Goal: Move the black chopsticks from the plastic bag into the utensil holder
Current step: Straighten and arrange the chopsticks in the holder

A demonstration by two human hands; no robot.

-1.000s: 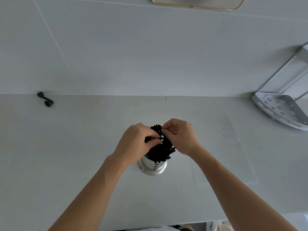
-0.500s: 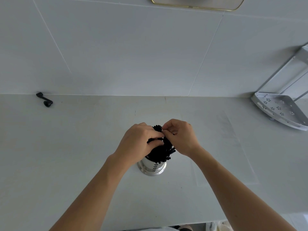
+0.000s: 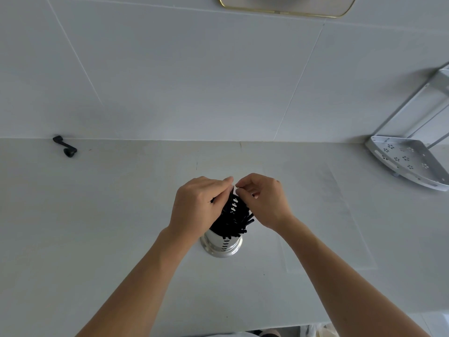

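A bundle of black chopsticks (image 3: 234, 218) stands upright in a shiny steel utensil holder (image 3: 221, 246) at the middle of the counter. My left hand (image 3: 198, 205) curls round the left side of the bundle, its fingertips at the top. From the right, my right hand (image 3: 263, 199) pinches the bundle's top between thumb and forefinger. A small pale scrap (image 3: 233, 189) shows where the fingertips of both hands meet; what it is I cannot tell. A flat clear plastic bag (image 3: 340, 215) lies on the counter just right of the holder, faint and hard to make out.
The pale counter (image 3: 121, 215) meets a tiled wall at the back. A small black handle-shaped part (image 3: 65, 147) lies at the back left. A perforated metal corner rack (image 3: 408, 161) stands at the back right. The counter's front edge runs along the bottom of the view.
The fingertips of both hands have come together above the top of the bundle, and more of the chopsticks shows between the hands. The holder has not moved.
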